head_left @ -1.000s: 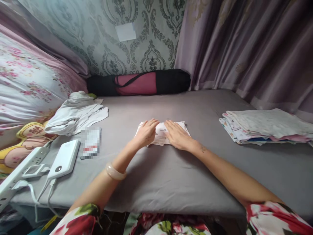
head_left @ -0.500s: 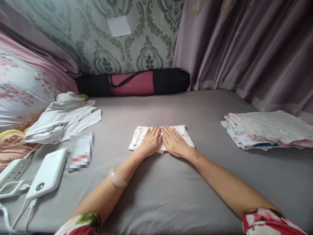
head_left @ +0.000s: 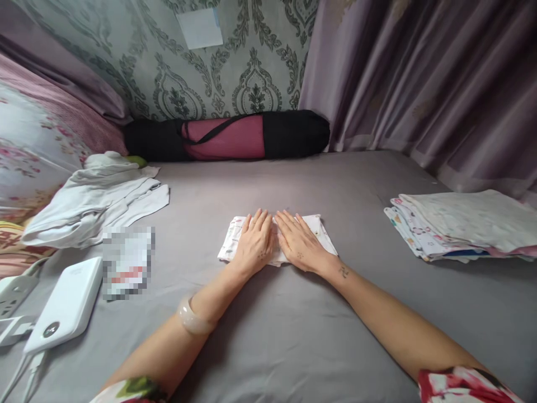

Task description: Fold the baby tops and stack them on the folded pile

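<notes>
A small folded white cloth (head_left: pixel 229 242) with a faint print lies on the grey bed sheet (head_left: pixel 268 330) in front of me. My left hand (head_left: pixel 255 238) rests flat on its left half, fingers stretched out and pointing away. On the right half lies my right hand (head_left: pixel 300 238), also flat with straight fingers. A narrow gap separates the two hands, and cloth shows between them. The middle of the cloth is partly hidden under my palms.
To the right sits a stack of folded printed cloths (head_left: pixel 457 224). At left lie a crumpled white garment (head_left: pixel 96 196), a blurred-out packet (head_left: pixel 128 263), a white power bank (head_left: pixel 65 302) with cables and a power strip (head_left: pixel 14 291). A black and maroon long bag (head_left: pixel 226 137) lies along the wall.
Both hands stay flat on the cloth; the left has shifted slightly left and the gap between the hands has widened a little. The camera view has moved slightly closer.
</notes>
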